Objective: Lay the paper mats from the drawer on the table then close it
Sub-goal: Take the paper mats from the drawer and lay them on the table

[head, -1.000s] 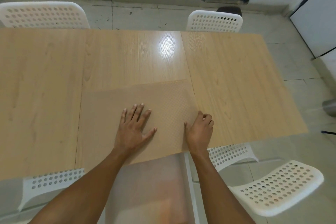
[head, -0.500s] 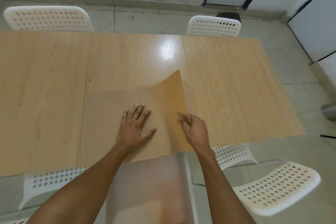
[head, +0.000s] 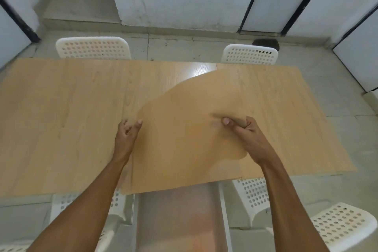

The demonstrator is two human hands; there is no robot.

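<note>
Head view: paper mat (head: 190, 129) lifted above the table (head: 61, 118) at frame centre.
Right hand (head: 243, 131) pinches the mat's right edge; left hand (head: 126, 135), fingers loosely curled, touches its left edge. Lower it flat, edges parallel to the table; drawer not identifiable.

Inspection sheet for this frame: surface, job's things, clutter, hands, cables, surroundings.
Surface: wooden table, light glare near its far edge.
Job's things: paper mat lifted and curved above the table; drawer open below the near edge.
Clutter: nothing seen.
Hands: right hand pinches the mat; left hand at its left edge, grip unclear.
Cables: nothing seen.
Surroundings: white perforated chairs, tiled floor, white wall panels.
</note>
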